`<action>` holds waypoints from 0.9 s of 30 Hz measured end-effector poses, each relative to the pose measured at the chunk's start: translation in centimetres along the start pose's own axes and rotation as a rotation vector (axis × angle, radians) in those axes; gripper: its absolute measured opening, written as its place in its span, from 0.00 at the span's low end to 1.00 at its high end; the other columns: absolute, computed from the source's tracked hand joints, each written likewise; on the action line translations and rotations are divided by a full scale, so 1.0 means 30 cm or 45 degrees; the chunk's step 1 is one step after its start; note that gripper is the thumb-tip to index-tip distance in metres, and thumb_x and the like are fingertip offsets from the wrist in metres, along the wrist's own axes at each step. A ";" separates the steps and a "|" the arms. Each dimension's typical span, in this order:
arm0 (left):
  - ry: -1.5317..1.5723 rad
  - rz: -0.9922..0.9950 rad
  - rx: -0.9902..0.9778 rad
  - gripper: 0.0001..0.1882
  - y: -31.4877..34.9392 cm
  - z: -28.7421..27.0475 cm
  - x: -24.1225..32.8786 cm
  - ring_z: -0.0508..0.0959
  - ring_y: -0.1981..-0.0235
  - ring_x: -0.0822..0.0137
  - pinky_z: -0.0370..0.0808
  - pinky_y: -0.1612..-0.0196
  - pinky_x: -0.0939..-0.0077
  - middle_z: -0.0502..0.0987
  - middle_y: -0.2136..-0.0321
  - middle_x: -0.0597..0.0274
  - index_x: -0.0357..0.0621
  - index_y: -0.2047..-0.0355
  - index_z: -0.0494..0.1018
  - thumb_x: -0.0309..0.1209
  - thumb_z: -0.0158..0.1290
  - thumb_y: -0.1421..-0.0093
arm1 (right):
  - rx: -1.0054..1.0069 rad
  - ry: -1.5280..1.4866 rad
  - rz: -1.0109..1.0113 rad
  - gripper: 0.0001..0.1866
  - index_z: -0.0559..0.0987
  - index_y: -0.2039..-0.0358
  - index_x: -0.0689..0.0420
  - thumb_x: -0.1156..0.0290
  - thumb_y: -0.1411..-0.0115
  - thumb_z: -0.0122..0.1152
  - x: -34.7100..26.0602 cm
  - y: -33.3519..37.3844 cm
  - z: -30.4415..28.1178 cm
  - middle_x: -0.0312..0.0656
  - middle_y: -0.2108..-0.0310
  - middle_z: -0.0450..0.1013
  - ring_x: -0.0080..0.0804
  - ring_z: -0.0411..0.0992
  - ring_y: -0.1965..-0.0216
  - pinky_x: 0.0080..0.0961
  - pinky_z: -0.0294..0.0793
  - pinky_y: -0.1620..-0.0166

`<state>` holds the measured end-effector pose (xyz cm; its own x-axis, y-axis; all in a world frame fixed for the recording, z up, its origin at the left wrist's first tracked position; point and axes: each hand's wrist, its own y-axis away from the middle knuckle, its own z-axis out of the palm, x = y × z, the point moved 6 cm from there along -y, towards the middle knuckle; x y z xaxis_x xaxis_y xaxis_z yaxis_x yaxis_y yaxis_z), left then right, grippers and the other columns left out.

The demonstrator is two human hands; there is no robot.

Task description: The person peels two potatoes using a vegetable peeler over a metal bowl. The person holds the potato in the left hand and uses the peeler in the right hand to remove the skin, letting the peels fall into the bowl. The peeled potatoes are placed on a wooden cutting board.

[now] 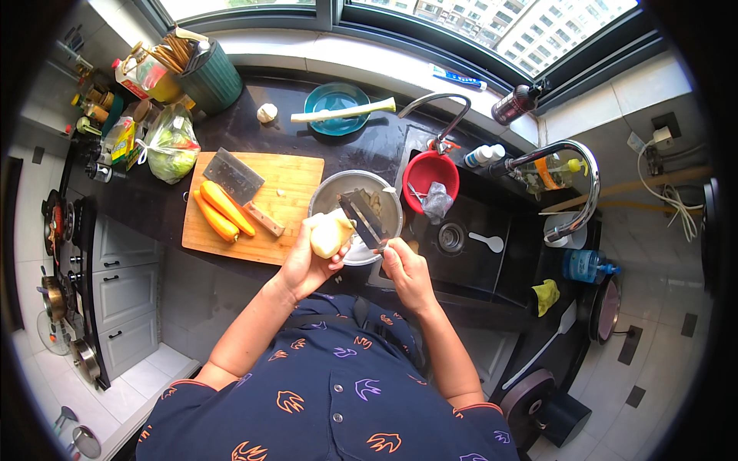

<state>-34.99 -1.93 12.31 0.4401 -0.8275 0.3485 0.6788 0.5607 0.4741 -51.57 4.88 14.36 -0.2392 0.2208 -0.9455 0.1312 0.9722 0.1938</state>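
Observation:
A pale, mostly peeled potato (pixel 328 240) rests in my left hand (pixel 298 267), whose fingers wrap round it from below. My right hand (pixel 409 275) grips the handle of a dark peeler (pixel 358 217), its head pointing up and left beside the potato. Both are over the near left part of a metal bowl (pixel 397 201). Inside the bowl lie brownish peelings (pixel 375 203). To the left, a wooden cutting board (pixel 300 173) bears two peeled carrots (pixel 223 209), a cleaver (pixel 236 175) and a small pale piece, perhaps a garlic clove (pixel 280 192).
Right of the bowl is a dark sink (pixel 477 265), with a red basin (pixel 451 164) at its far left and a curved tap (pixel 593 184) beyond. Behind the board stand a garlic bulb (pixel 267 113), a teal plate (pixel 323 98) under a long pale-green stalk (pixel 346 112), and bagged vegetables (pixel 174 147).

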 end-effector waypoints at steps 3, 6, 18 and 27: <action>0.000 -0.058 0.020 0.29 -0.004 -0.011 0.001 0.67 0.76 0.74 0.67 0.74 0.82 0.69 0.73 0.61 0.42 0.53 0.68 0.56 0.35 0.30 | -0.032 0.073 -0.041 0.11 0.76 0.56 0.58 0.64 0.30 0.53 -0.013 -0.003 0.008 0.40 0.80 0.69 0.28 0.68 0.79 0.25 0.68 0.71; 0.046 -0.102 0.078 0.28 -0.003 0.002 -0.009 0.66 0.76 0.74 0.66 0.75 0.82 0.69 0.73 0.62 0.42 0.53 0.68 0.55 0.34 0.29 | -0.040 0.131 -0.106 0.11 0.77 0.55 0.58 0.65 0.31 0.54 -0.028 0.006 0.042 0.46 0.77 0.72 0.35 0.72 0.76 0.27 0.71 0.68; 0.219 -0.128 -0.128 0.27 -0.020 0.047 -0.021 0.67 0.75 0.73 0.68 0.71 0.82 0.68 0.72 0.59 0.42 0.55 0.68 0.55 0.34 0.29 | 0.215 0.074 -0.149 0.14 0.76 0.59 0.61 0.63 0.28 0.50 0.011 0.009 0.013 0.29 0.82 0.63 0.15 0.60 0.79 0.17 0.61 0.75; 0.099 -0.006 -0.092 0.28 -0.023 0.020 -0.022 0.67 0.73 0.73 0.69 0.69 0.81 0.68 0.70 0.59 0.44 0.52 0.66 0.57 0.32 0.29 | 0.176 0.115 -0.059 0.12 0.74 0.57 0.59 0.62 0.29 0.51 0.019 0.017 0.047 0.45 0.79 0.70 0.37 0.71 0.78 0.28 0.69 0.71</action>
<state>-36.09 -1.75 12.23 0.4790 -0.8315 0.2815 0.7206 0.5556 0.4149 -50.28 5.40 13.57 -0.3332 0.1878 -0.9240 0.2474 0.9630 0.1065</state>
